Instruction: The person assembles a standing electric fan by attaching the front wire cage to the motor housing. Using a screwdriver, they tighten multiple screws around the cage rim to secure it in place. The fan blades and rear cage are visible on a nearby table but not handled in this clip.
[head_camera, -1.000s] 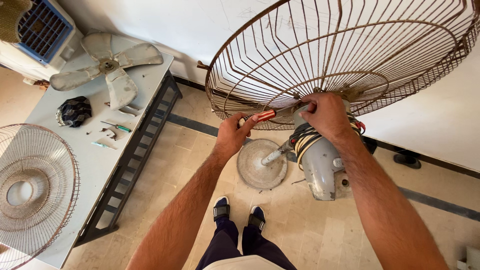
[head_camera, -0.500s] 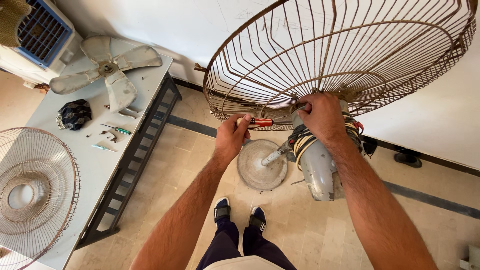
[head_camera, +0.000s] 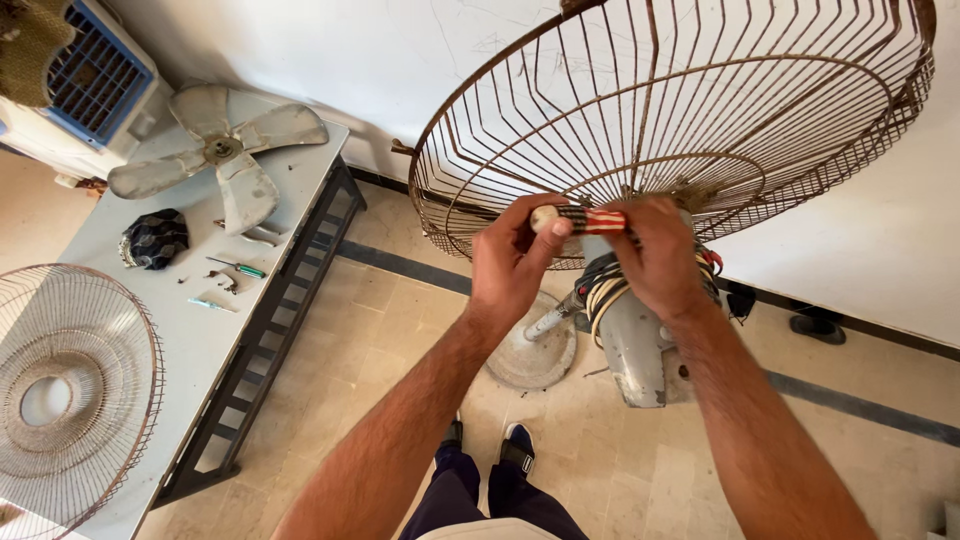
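Gripping red-and-white striped screwdriver handle (head_camera: 585, 219) at rusty wire fan guard's (head_camera: 690, 120) hub, above grey motor housing (head_camera: 635, 345): left hand (head_camera: 515, 262) fingers pinching the butt, right hand (head_camera: 660, 255) wrapped round it. Best kept square, pressed firmly, turned slowly.

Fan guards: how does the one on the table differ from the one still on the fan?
The guard on the table lies flat and loose, paler, with fine close wires and a solid round centre plate. The guard on the fan sits tilted on the motor housing, rusty brown, with coarser, wider-spaced wires. Both hands, left hand and right hand, work a striped-handle screwdriver at its hub. Both guards are round wire cages.
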